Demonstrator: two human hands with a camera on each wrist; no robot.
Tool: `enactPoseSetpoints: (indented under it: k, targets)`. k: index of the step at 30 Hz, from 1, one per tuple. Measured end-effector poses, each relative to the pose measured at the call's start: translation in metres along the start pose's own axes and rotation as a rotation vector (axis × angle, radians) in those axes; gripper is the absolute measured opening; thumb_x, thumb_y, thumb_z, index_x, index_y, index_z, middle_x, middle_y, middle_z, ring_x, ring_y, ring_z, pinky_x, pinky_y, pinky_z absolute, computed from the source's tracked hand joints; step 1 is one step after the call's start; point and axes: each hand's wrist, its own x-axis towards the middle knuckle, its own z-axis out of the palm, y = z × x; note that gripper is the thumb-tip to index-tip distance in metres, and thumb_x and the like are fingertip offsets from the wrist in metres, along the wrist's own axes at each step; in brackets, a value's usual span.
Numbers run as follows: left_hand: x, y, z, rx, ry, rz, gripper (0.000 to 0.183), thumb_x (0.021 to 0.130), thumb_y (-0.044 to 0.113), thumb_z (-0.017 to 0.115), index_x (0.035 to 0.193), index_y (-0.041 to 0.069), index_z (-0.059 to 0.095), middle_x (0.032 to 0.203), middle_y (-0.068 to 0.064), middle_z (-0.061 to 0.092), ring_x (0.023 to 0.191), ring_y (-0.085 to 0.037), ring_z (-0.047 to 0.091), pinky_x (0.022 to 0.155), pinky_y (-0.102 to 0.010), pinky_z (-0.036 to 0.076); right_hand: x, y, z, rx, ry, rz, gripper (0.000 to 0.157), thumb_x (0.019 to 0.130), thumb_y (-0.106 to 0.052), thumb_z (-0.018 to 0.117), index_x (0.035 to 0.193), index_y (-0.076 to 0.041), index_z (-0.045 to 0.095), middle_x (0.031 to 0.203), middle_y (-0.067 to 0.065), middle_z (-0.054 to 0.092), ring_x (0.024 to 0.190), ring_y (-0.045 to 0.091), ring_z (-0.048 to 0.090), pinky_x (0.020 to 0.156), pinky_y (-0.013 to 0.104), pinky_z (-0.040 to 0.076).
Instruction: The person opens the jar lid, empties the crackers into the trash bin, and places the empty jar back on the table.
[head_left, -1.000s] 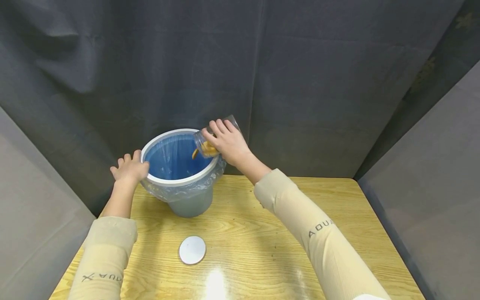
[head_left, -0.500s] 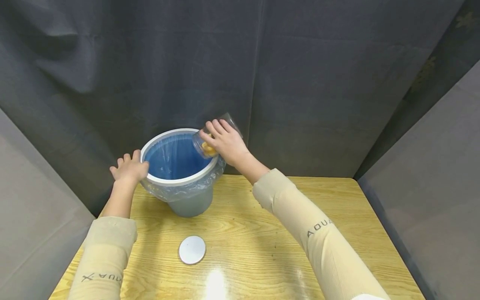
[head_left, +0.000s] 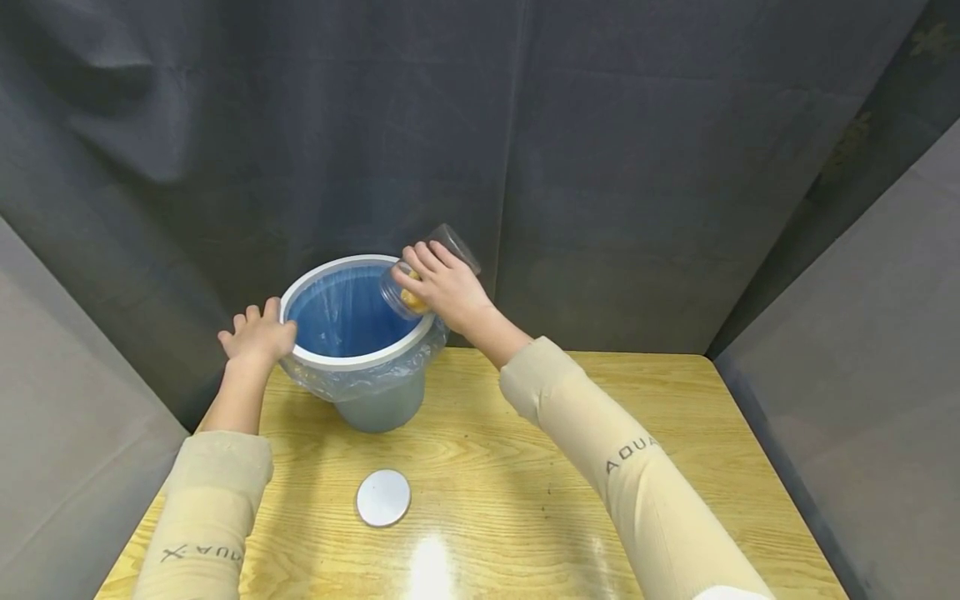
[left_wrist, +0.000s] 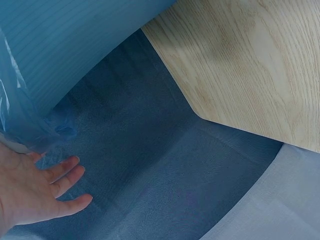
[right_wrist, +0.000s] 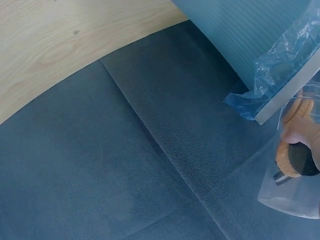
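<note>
A trash can [head_left: 382, 404] with a white rim and a blue liner bag [head_left: 341, 321] stands at the back left of the table. My left hand [head_left: 258, 336] holds its left rim, thumb over the edge; in the left wrist view the other fingers [left_wrist: 70, 185] stretch out below the bag's fold. My right hand [head_left: 448, 287] grips a clear plastic jar [head_left: 457, 246], tilted mouth-down over the right rim. Yellow-orange pieces [head_left: 412, 292] lie inside near its mouth. The right wrist view shows orange pieces [right_wrist: 286, 157] and a dark round item [right_wrist: 304, 159] in the jar.
A round white lid [head_left: 383, 498] lies on the wooden table [head_left: 480, 467] in front of the trash can. A dark curtain [head_left: 600, 208] hangs behind the table, and grey panels [head_left: 862, 375] stand at both sides.
The jar has tipped more steeply and shifted slightly left with my right hand. An orange piece at its mouth has gone from sight. My left hand stays on the rim.
</note>
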Motion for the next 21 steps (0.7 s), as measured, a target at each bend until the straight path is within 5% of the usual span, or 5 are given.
enactPoseSetpoints:
  k: [7,21]
  targets:
    - [-0.0012,0.0007,0.0002,-0.003,0.006,-0.005,0.060,0.091,0.029,0.034,0.140,-0.002,0.017,0.133,-0.036,0.020,0.122,-0.053,0.016,0.093,-0.070,0.011,0.0013,-0.0028,-0.0029,-0.005,-0.034,-0.039,0.075,0.075,-0.020,0.070,0.138,-0.028,0.029,0.143,0.006,0.030,0.130,0.025,0.028,0.111,0.035,0.013]
    - [0.0014,-0.0012,0.0024,0.002,0.000,-0.002,0.060,0.091,0.029,0.033,0.140,-0.002,0.017,0.134,-0.036,0.019,0.123,-0.052,0.015,0.093,-0.070,0.012,0.0041,0.0019,-0.0056,-0.061,0.153,-0.021,0.062,0.078,-0.016,0.067,0.131,-0.026,0.035,0.137,0.005,0.036,0.124,0.023,0.034,0.110,0.034,0.016]
